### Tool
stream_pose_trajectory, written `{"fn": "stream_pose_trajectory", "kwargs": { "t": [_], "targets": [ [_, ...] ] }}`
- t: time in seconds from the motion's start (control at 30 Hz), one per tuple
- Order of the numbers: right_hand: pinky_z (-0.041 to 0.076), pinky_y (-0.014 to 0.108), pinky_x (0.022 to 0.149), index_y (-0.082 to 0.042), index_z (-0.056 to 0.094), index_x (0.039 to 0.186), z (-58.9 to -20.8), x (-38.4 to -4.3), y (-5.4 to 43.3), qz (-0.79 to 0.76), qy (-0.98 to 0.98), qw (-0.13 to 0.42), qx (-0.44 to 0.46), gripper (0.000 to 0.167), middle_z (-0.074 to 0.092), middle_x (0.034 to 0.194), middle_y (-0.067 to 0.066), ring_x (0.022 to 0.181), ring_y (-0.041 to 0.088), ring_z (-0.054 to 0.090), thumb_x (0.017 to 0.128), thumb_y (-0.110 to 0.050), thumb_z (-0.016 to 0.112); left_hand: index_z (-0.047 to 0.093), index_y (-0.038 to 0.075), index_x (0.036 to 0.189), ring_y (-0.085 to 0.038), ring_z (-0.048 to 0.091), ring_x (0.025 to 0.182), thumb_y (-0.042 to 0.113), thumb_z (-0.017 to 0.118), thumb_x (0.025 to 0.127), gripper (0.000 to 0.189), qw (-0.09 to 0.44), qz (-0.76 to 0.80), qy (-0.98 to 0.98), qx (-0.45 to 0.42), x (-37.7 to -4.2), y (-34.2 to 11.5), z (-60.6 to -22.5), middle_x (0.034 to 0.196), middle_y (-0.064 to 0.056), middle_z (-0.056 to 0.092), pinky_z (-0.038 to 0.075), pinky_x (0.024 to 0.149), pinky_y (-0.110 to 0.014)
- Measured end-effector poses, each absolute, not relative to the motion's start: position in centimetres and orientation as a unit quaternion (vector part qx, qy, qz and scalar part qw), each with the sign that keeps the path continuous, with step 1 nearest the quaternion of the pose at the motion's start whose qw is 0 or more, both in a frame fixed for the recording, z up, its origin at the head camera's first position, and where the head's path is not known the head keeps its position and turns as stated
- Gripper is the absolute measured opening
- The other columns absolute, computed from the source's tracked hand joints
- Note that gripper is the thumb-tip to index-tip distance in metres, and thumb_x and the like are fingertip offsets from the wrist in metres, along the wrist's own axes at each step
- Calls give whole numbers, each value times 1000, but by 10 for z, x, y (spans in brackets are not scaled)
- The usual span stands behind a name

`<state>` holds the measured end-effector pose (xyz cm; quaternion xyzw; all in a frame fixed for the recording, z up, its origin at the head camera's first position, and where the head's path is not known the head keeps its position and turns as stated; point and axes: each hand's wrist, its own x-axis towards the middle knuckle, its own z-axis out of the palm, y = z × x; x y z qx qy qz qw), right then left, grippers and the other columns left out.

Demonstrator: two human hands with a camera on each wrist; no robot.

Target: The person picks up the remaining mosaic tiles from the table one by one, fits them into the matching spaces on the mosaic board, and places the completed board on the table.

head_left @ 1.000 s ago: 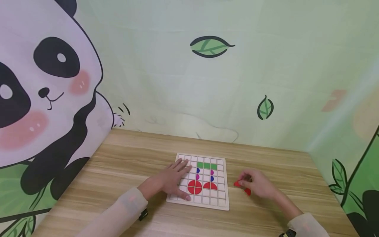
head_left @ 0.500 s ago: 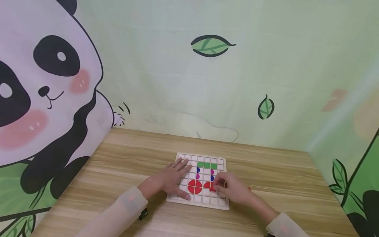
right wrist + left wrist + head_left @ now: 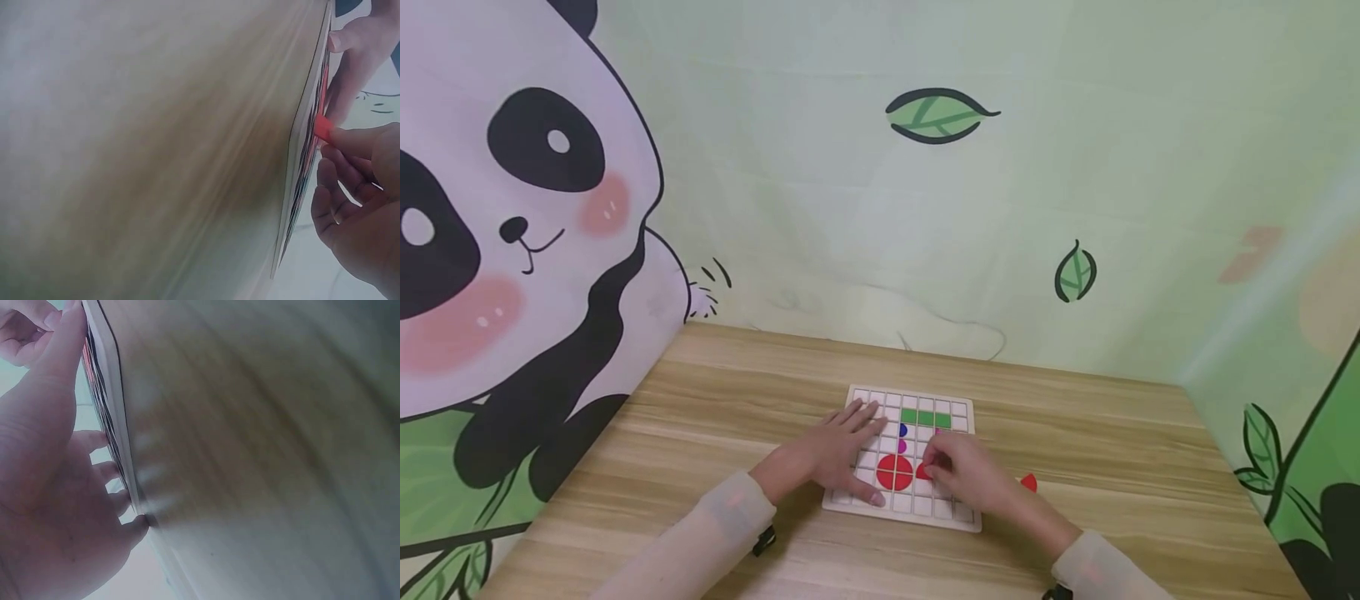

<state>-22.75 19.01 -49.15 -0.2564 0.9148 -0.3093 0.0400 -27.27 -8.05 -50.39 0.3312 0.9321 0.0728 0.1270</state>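
Observation:
A white gridded board (image 3: 921, 505) lies on the table. My left hand (image 3: 835, 452) rests spread on its left side, fingers straight and thumb near the lower edge. My right hand (image 3: 972, 475) is over the board's right half and pinches a red tile (image 3: 323, 127) between thumb and fingers, down at the grid. To its left is a red circle (image 3: 894, 472) made of quarter tiles. Above sit a green strip (image 3: 925, 418), a blue half-round tile (image 3: 902, 430) and a pink one (image 3: 902, 447). My right hand hides the tiles under it.
A loose red tile (image 3: 1029, 482) lies on the wooden table (image 3: 760, 375), right of the board and close to my right forearm. Behind the table hangs a backdrop (image 3: 820, 208) printed with a panda and leaves.
My right hand has picked up a red tile from the table right of the board and carried it left onto the grid. My left hand has stayed in place.

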Motion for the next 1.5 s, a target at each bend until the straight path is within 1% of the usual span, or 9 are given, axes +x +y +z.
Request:
{"fn": "stream_pose_trajectory", "kwargs": {
  "t": [0.3, 0.57, 0.83, 1.0, 1.2, 1.5],
  "targets": [
    [55, 23, 74, -18, 74, 96, -492, -224, 188, -251, 926, 17, -281, 10, 61, 89, -14, 82, 9, 55, 95, -12, 82, 22, 18, 171, -37, 3, 163, 87, 69, 77, 126, 129, 75, 932, 330, -270, -81, -501, 179, -10, 8, 16, 130, -56],
    [56, 21, 72, -18, 73, 100, -489, -218, 190, -247, 920, 44, -302, 10, 61, 88, -15, 80, 6, 56, 95, -16, 82, 20, 18, 171, -36, 2, 164, 88, 68, 77, 127, 129, 70, 932, 332, -272, -80, -501, 179, -9, 6, 15, 130, -55],
    [56, 22, 71, -17, 74, 104, -492, -219, 193, -282, 914, 75, -282, 12, 62, 87, -14, 79, 8, 58, 95, -17, 82, 19, 18, 171, -36, 1, 164, 88, 67, 77, 127, 127, 70, 931, 335, -272, -81, -500, 179, -9, 5, 15, 130, -55],
    [56, 23, 70, -16, 74, 104, -494, -219, 193, -282, 912, 70, -289, 11, 63, 86, -13, 78, 8, 58, 95, -15, 82, 19, 18, 171, -36, 1, 164, 88, 68, 78, 126, 131, 70, 931, 335, -271, -81, -500, 179, -10, 6, 15, 130, -55],
    [54, 23, 68, -16, 74, 104, -495, -220, 191, -270, 919, 68, -279, 11, 61, 84, -13, 77, 9, 57, 96, -16, 81, 19, 18, 171, -36, 1, 164, 88, 68, 78, 126, 132, 67, 931, 333, -271, -80, -499, 179, -10, 6, 15, 130, -55],
    [54, 22, 70, -13, 75, 108, -494, -217, 193, -255, 920, 51, -292, 17, 60, 87, -12, 79, 9, 56, 94, -19, 83, 19, 18, 172, -36, 0, 164, 86, 69, 78, 126, 132, 66, 931, 333, -271, -80, -501, 179, -10, 5, 15, 130, -55]
  ]
}}
